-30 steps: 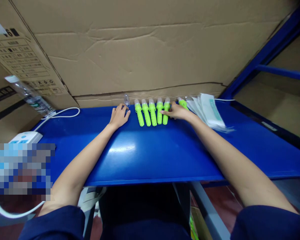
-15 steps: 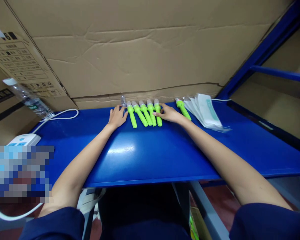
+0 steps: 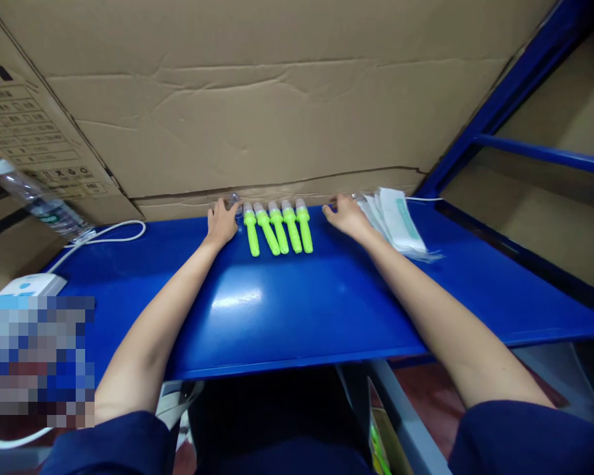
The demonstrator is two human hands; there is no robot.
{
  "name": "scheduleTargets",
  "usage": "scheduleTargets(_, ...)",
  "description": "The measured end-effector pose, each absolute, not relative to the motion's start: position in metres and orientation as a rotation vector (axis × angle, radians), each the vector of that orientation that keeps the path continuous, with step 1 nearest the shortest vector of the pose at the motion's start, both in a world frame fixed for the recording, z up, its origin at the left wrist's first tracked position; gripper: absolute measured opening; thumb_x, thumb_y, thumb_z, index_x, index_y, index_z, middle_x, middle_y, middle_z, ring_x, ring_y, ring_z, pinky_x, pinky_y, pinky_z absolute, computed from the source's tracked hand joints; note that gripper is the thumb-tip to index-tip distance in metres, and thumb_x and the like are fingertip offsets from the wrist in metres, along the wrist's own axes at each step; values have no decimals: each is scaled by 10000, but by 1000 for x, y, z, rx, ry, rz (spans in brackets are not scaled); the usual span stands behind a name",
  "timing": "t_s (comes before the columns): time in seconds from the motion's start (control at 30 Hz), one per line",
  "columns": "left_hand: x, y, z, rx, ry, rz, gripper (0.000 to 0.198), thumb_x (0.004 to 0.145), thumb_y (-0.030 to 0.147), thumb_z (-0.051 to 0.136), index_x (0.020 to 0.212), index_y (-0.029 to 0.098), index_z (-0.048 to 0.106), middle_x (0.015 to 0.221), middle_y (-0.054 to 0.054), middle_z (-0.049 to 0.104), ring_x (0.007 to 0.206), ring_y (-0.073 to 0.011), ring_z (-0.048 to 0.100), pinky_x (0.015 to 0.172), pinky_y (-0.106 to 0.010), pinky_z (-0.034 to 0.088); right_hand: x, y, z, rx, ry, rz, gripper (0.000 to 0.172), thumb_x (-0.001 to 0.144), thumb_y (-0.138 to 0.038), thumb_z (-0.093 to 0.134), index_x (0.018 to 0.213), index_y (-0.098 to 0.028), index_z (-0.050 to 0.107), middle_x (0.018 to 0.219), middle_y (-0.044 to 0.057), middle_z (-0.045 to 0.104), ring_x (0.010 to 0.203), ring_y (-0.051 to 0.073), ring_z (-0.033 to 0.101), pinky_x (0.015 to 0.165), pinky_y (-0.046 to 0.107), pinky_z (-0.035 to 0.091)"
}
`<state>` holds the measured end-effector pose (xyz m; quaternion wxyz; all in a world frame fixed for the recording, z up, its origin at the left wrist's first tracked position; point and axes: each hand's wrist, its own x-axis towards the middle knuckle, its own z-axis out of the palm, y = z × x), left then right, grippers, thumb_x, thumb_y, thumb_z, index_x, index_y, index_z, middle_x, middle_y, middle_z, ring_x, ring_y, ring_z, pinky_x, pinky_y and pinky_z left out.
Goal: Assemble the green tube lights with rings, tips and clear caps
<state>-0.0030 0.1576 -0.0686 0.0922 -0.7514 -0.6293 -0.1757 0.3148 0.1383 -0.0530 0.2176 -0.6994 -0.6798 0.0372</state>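
Several lime-green sticks with clear caps lie side by side at the back of the blue table. My left hand rests just left of this row, fingers apart, beside a small clear plastic piece. Whether the fingertips touch that piece I cannot tell. To the right of the row, my right hand is over the spot of a separate green stick, which is now mostly hidden by the hand. Its thumb and fingers are apart.
White-and-green plastic packets lie right of my right hand. On the left are a clear bottle, a white cable and a white power strip. A cardboard wall closes the back; a blue frame rises on the right.
My right hand has left the right end of the row and moved right, over the separate stick. The row's sticks lie slightly more evenly. My left hand has shifted slightly away from the row.
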Motion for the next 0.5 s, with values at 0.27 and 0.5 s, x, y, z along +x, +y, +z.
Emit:
scheduleTargets(0.27, -13, 156, -68, -2209, -1835, -463, 619, 860, 60, 390, 1445, 218, 512, 1398, -215, 521, 1303, -398, 495, 1040, -567, 387, 339, 147, -67, -2076, -1785, -95, 468, 943, -164, 401, 1366, -13, 532, 1370, 290, 493, 1308, 422, 435, 1057, 559, 389)
scheduleTargets(0.5, -33, 139, -65, -2174, -1839, -399, 592, 861, 65, 372, 1414, 206, 528, 1378, -202, 526, 1285, -373, 501, 1007, -523, 424, 350, 157, -71, -2091, -1885, -16, 497, 894, -105, 464, 1375, -11, 546, 1352, 269, 559, 1305, 390, 490, 1070, 499, 411)
